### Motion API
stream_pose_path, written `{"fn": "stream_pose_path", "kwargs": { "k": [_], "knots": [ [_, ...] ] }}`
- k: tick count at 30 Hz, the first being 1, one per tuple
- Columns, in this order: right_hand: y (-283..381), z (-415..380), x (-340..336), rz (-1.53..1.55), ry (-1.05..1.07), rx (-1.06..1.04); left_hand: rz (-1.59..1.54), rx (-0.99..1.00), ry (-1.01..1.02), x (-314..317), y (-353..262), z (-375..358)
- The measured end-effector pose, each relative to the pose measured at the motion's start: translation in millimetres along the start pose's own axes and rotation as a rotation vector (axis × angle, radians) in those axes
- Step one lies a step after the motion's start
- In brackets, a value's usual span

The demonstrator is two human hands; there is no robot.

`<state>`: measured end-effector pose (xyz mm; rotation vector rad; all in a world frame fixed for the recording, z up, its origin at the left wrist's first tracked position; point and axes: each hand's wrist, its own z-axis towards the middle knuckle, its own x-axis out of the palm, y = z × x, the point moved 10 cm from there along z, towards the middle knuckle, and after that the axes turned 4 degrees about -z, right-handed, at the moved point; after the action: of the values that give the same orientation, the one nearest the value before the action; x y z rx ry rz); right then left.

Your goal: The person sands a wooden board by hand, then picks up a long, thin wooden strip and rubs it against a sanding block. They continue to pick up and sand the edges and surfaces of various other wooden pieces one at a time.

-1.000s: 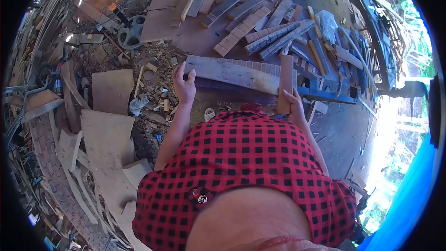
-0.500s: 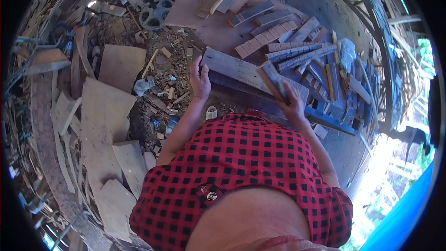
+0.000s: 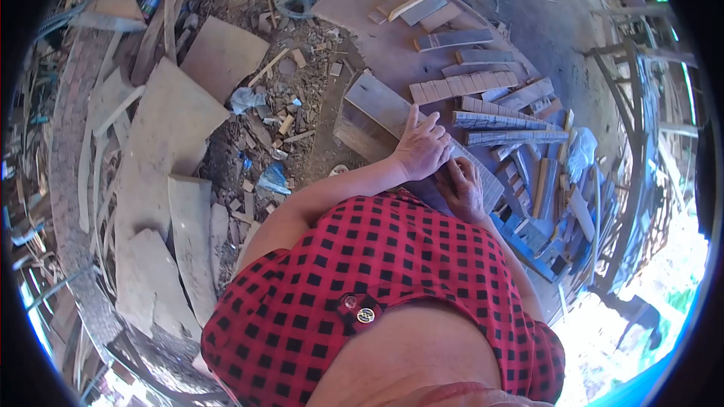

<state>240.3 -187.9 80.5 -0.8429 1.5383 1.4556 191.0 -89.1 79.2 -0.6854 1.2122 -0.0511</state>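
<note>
The long wooden plank slants in front of you, its far end by the near edge of the brown sheet on the ground and its other end towards your right side. Your left hand is over the middle of it, index finger raised and the other fingers loosely bent. Your right hand is just beside it, fingers curled inward; whether either hand grips anything, you cannot tell from here.

Next to your hands, towards the right end, a strip scored with cross lines lies along the plank. Beyond, a scored wooden block row and other offcuts fan across the sheet from its far left corner to its right edge, where a clear plastic bag sits. A grey spoked wheel stands by the sheet's left corner. Left of you, wood scraps litter the ground beside a broad pale board.
</note>
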Motion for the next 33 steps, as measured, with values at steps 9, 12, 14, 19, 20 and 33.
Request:
{"fn": "stream_pose_path", "kwargs": {
  "k": [9,12,14,19,20,33],
  "knots": [
    [16.0,35.5,3.1,-0.021,0.013,-0.064,0.070,-0.161,-0.240,-49.2,42.8,-5.7],
    [40.5,78.0,10.6,-0.019,0.012,-0.088,0.197,-0.385,-0.331,-74.4,106.3,-21.9],
    [52.0,92.4,17.1,-0.005,0.014,-0.087,0.233,-0.417,-0.320,-75.0,129.8,-33.2],
    [54.3,96.0,11.7,-0.038,-0.079,-0.187,0.009,-0.314,-0.420,-82.2,128.3,-35.6],
    [50.8,92.7,15.5,0.051,-0.023,-0.196,-0.004,-0.293,-0.455,-84.4,126.1,-37.5],
    [6.6,21.0,-8.6,-0.002,0.006,-0.067,-0.668,-0.555,-0.741,-52.1,229.2,-85.3]
  ]
}}
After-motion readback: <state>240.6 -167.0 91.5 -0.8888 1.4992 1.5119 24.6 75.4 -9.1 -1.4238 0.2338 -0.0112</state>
